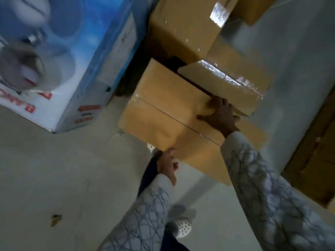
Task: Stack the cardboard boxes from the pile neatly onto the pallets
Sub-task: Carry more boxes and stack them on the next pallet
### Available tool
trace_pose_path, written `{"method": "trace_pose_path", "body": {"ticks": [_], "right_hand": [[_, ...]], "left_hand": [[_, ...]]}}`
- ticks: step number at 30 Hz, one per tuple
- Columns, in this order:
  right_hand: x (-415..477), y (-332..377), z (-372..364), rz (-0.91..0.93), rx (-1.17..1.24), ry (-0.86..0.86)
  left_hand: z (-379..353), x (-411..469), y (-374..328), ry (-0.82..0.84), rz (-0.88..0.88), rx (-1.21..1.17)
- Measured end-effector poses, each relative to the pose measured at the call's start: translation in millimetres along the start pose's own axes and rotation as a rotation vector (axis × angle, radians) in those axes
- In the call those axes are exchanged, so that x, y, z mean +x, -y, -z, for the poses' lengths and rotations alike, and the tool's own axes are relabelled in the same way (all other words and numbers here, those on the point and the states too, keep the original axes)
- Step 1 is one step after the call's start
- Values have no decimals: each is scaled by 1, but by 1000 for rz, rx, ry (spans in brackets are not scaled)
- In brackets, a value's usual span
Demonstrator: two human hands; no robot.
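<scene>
Brown cardboard box (163, 113), rectangular and closed, was held by both hands in front of the person, above the grey concrete floor (54, 178). A strip of clear tape ran along its top seam, so what was inside could not be seen. The right hand (219, 115) gripped the far edge, with fingers curled over it and the thumb lying on the top face. The left hand (167, 163) held the near lower corner, its fingers bent around the edge.

Just behind the held box, a tilted cardboard box (223, 87) with shiny tape touched it beside the right hand. A larger cardboard box (181, 24), also taped shut, stood further behind. To the left stood a blue and white printed carton (72, 60) with a picture of a fan on it. It had red labels, but the writing was too blurred to read. At the right edge was a stack of brown cardboard (311, 160). Below the arms, a white perforated shoe (183, 227) was on the floor.
</scene>
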State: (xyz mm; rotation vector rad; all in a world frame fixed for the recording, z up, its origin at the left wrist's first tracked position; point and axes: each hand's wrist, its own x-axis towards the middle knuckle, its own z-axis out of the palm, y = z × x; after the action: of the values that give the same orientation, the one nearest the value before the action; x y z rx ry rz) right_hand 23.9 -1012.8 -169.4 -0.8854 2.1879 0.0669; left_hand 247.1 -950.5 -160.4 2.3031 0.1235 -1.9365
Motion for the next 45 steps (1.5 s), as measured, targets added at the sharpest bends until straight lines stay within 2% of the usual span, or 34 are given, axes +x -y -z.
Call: {"method": "trace_pose_path", "body": {"ticks": [7,14,20,23,25,29,33,36,39,45], "right_hand": [[-136,-56,93,53,-28,-208],[-318,-160,155,-1,84,-398],[-475,-289,152,-206,380,-629],[-528,-341,139,-311,588,-777],[-551,-368,129,-382,770,-811],[-574,-403,115,-594,1137,-874],[-573,-431,127,-815,1442,-864],[-562,-457,143,-928,1556,-821],[-546,-493,162,-1026,1609,-788],[-517,-580,213,-1286,1783,-848]], "left_hand": [[3,-109,100,174,-29,30],[21,-219,234,337,-279,168],[6,-295,309,333,-600,262],[-31,-328,332,463,-746,285],[-56,-354,345,524,-840,341],[-123,-401,366,611,-1101,653],[-204,-454,397,499,-1438,1192],[-262,-476,432,456,-1596,1434],[-319,-475,463,517,-1636,1595],[-450,-485,533,814,-1538,1891]]}}
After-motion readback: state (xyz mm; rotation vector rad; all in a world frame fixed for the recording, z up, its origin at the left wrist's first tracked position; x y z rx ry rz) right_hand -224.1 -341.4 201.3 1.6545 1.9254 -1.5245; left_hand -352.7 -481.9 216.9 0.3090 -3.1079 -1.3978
